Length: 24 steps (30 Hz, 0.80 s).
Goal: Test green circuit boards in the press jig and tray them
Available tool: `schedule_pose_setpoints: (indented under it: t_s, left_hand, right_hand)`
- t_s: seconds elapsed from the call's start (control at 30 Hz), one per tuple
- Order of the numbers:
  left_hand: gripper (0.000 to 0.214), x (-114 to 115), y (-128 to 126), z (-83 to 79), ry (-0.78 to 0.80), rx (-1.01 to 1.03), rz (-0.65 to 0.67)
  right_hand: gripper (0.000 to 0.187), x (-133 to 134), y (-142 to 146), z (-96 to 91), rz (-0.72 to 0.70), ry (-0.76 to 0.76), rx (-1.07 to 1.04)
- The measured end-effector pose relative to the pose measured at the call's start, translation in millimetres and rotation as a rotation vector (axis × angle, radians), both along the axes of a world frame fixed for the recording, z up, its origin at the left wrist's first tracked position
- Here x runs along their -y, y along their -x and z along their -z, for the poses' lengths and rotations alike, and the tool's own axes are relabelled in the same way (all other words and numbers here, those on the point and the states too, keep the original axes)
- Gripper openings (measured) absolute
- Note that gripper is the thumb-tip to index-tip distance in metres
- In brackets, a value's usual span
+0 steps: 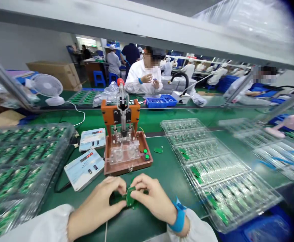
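"What's held?"
"The right hand pinches a green board; I can't tell whether the left hand, close beside it, grips too."
"Which step?"
"Handling, I'd judge. Moving it calls for a steady pinch, clear of the press just beyond."

We wore loose white sleeves with softly gathered cuffs. Behind our right hand sat a broad, bright blue wristband, a small matching blue tab jutting upward.
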<state>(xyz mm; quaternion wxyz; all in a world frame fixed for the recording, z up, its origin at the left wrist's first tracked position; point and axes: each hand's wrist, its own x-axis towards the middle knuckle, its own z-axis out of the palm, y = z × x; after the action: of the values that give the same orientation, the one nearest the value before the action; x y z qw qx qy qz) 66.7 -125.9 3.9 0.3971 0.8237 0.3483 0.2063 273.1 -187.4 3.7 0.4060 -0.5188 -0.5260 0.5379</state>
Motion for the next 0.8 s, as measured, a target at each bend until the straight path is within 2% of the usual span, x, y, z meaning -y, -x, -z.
schedule_pose_setpoints:
  t_s: [0.1,0.17,0.23,0.27,0.33,0.4,0.47,0.53,0.67,0.8]
  left_hand:
    - [0.034,3,2,-2.8,0.057,-0.021,0.233]
    - [0.05,5,3,-7.5,0.073,-0.025,0.309]
    - [0.052,4,3,-10.9,0.078,-0.028,0.299]
    - [0.047,4,3,-11.4,0.077,-0.031,0.273]
    - [0.035,3,3,-9.9,0.07,-0.046,0.225]
    - [0.029,2,3,-6.4,0.053,-0.063,0.208]
    - [0.027,1,3,-2.9,0.032,-0.078,0.222]
    - [0.026,1,4,-0.7,0.015,-0.093,0.244]
    - [0.023,0,4,-1.2,-0.018,-0.102,0.265]
    - [0.017,-2,3,-4.3,-0.037,-0.108,0.284]
  right_hand:
    - [0.012,21,-9,-11.2,-0.038,0.059,0.075]
    - [0.012,27,-28,-23.7,-0.063,0.047,0.142]
    - [0.009,17,-61,-36.2,-0.025,-0.05,0.262]
    - [0.01,6,-83,-40.9,0.035,-0.129,0.334]
    - [0.025,-27,-134,-44.9,0.228,-0.231,0.454]
    - [0.036,-64,-183,-40.9,0.353,-0.21,0.495]
    - [0.035,-96,-223,-30.2,0.44,-0.165,0.55]
    - [0.03,-117,-249,-15.9,0.469,-0.09,0.606]
    - [0.031,-135,-269,9.3,0.41,0.035,0.712]
    - [0.031,-142,-278,16.2,0.309,0.047,0.809]
